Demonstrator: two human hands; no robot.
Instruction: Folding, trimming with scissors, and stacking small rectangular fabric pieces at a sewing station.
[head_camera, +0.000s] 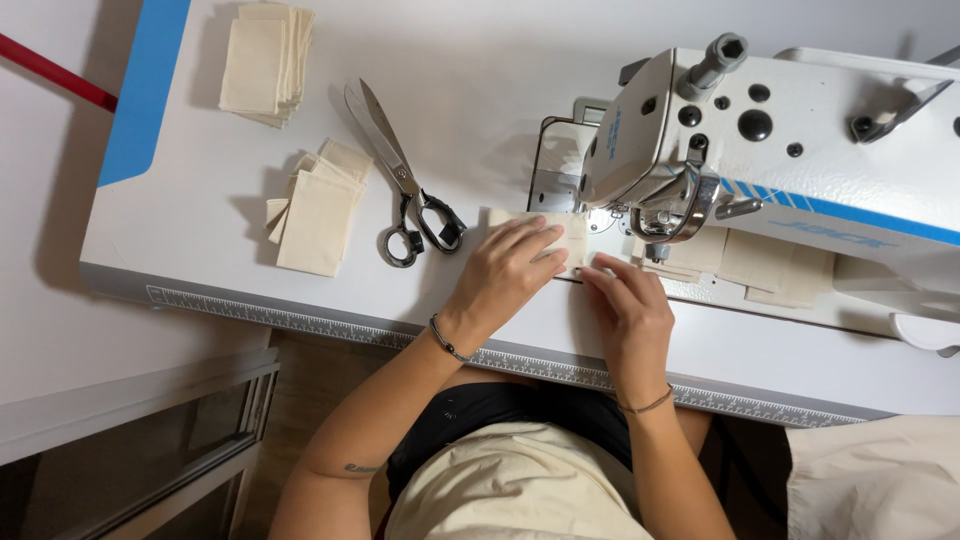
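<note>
Both hands flat, left hand (505, 272) and right hand (625, 305) open-palmed, pinning small cream fabric piece (568, 238) beneath white sewing machine (800, 150); best kept square, fingers clear.

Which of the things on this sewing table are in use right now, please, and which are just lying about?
In use:
- left hand and right hand, flat on the cloth piece
- sewing machine, its needle end beside that piece

Lying about:
- scissors
- near cloth stack
- far cloth stack
- cloth pieces under the machine arm
</note>
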